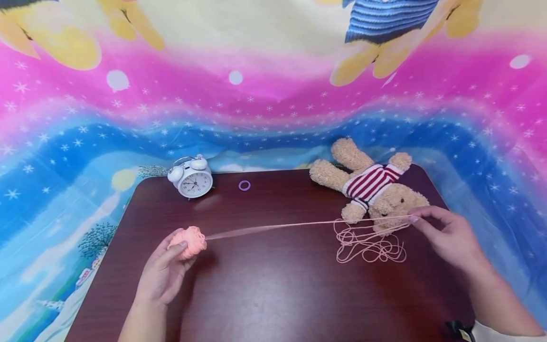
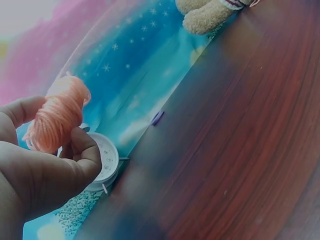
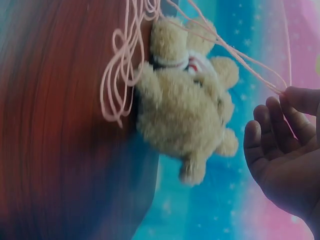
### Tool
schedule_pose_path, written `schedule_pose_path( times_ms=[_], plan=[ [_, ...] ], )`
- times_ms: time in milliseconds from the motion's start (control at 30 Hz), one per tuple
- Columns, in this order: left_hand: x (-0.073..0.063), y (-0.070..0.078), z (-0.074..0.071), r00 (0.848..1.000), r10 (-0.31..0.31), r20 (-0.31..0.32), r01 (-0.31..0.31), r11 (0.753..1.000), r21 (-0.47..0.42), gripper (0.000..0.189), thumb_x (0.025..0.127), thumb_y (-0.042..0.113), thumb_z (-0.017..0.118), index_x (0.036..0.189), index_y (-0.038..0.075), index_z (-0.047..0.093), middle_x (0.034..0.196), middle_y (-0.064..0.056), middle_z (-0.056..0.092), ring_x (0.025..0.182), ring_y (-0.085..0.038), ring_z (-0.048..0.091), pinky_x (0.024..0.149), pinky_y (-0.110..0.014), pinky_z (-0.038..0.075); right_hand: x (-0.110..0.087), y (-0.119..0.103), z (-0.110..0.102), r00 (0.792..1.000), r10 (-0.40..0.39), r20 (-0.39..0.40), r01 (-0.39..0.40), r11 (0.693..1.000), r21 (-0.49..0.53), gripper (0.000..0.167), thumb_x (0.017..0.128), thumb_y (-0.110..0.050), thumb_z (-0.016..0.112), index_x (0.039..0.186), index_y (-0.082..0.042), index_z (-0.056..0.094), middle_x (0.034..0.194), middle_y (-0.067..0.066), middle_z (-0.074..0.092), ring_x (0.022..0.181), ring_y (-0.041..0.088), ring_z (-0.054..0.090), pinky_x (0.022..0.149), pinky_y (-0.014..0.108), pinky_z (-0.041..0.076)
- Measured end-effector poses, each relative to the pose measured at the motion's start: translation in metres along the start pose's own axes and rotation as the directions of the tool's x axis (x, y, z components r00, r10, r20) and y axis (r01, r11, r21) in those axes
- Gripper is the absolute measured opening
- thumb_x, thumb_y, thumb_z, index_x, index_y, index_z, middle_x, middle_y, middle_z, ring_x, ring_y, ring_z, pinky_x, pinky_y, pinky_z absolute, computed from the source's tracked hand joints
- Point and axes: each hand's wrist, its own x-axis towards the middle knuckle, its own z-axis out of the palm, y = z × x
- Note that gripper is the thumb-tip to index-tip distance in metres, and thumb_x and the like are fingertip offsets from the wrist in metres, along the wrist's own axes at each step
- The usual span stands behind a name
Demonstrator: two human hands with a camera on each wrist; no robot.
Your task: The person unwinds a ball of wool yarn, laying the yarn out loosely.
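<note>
A small ball of peach yarn is gripped between the thumb and fingers of my left hand, raised over the table's left side. From it a taut strand runs across to my right hand, whose thumb and forefinger pinch it. Loose loops of the same yarn hang below the strand beside that hand. In the right wrist view the pinched strands fan out from the thumb tip, and the other fingers are loosely bent. The left wrist view shows the yarn ball wound in neat turns.
A teddy bear in a striped shirt lies at the table's back right, close to my right hand. At the back left stands a white alarm clock, with a purple ring to its right. A printed cloth surrounds the dark wooden table.
</note>
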Motion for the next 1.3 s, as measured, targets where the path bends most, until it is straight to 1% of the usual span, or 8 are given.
schedule_pose_path(
  times_ms=[567,667,733,867,1000,1100,1200,1300],
  plan=[
    [-0.008,0.016,-0.032,0.995,0.098,-0.006,-0.098,0.988,-0.121,0.03,0.107,-0.003,0.041,0.133,0.009,0.05,0.129,-0.006,0.069,0.11,-0.018,0.069,0.088,-0.029,0.055,-0.012,0.06,-0.059,0.974,0.195,-0.115,-0.213,0.961,-0.176,0.035,0.102,-0.038,0.066,0.115,-0.006,0.072,0.08,-0.04,0.053,0.066,-0.004,0.049,0.052,0.023,0.039],
    [-0.008,0.018,-0.036,0.994,0.105,-0.008,-0.105,0.986,-0.129,0.029,0.108,-0.003,0.04,0.133,0.008,0.051,0.128,-0.005,0.068,0.108,-0.016,0.067,0.085,-0.028,0.053,-0.014,0.07,-0.067,0.972,0.158,-0.175,-0.177,0.98,-0.093,0.011,0.103,-0.026,0.066,0.102,-0.018,0.074,0.08,-0.041,0.054,0.067,-0.011,0.049,0.053,0.016,0.038],
    [-0.009,0.02,-0.038,0.993,0.114,-0.012,-0.115,0.984,-0.134,0.029,0.108,-0.003,0.04,0.133,0.007,0.05,0.126,-0.005,0.067,0.106,-0.017,0.066,0.084,-0.027,0.053,-0.014,0.08,-0.071,0.965,0.121,-0.232,-0.125,0.992,-0.002,0.019,0.102,-0.014,0.066,0.094,-0.03,0.072,0.08,-0.041,0.056,0.07,-0.016,0.05,0.055,0.011,0.037],
    [-0.009,0.023,-0.042,0.991,0.131,0.001,-0.13,0.98,-0.149,0.03,0.108,-0.003,0.038,0.131,0.005,0.055,0.123,-0.006,0.067,0.103,-0.018,0.066,0.082,-0.027,0.053,-0.01,0.14,-0.078,0.926,0.071,-0.37,-0.045,0.996,0.079,0.04,0.101,-0.009,0.065,0.091,-0.048,0.064,0.081,-0.04,0.056,0.071,-0.016,0.049,0.059,0.004,0.034],
    [-0.009,0.025,-0.045,0.99,0.141,0.022,-0.135,0.977,-0.162,0.034,0.108,-0.003,0.035,0.13,0.004,0.06,0.123,-0.006,0.069,0.104,-0.018,0.067,0.084,-0.027,0.053,-0.009,0.187,-0.085,0.883,0.059,-0.466,-0.082,0.996,-0.03,0.027,0.107,-0.025,0.059,0.095,-0.05,0.061,0.082,-0.036,0.048,0.072,-0.013,0.041,0.065,0.001,0.03],
    [-0.008,0.022,-0.044,0.992,0.128,0.017,-0.124,0.978,-0.17,0.033,0.108,-0.003,0.035,0.131,0.004,0.059,0.123,-0.006,0.069,0.104,-0.018,0.068,0.084,-0.027,0.053,-0.015,0.151,-0.086,0.879,0.093,-0.467,-0.117,0.993,-0.023,0.031,0.107,-0.022,0.059,0.093,-0.05,0.06,0.082,-0.037,0.047,0.071,-0.015,0.041,0.064,0.002,0.03],
    [-0.007,0.02,-0.042,0.994,0.111,0.013,-0.107,0.979,-0.176,0.03,0.108,-0.003,0.037,0.131,0.005,0.055,0.123,-0.006,0.067,0.104,-0.018,0.067,0.084,-0.027,0.054,-0.019,0.107,-0.078,0.915,0.117,-0.387,-0.122,0.992,0.012,0.027,0.102,-0.016,0.065,0.089,-0.039,0.068,0.079,-0.041,0.052,0.067,-0.016,0.046,0.057,0.004,0.035],
    [-0.006,0.017,-0.039,0.994,0.108,0.026,-0.102,0.98,-0.17,0.03,0.108,-0.003,0.038,0.132,0.005,0.053,0.126,-0.007,0.067,0.108,-0.019,0.067,0.087,-0.027,0.054,-0.02,0.084,-0.069,0.961,0.14,-0.237,-0.173,0.977,-0.127,0.01,0.099,-0.02,0.071,0.098,-0.012,0.077,0.078,-0.016,0.071,0.065,-0.01,0.052,0.052,0.014,0.039]
  ],
)
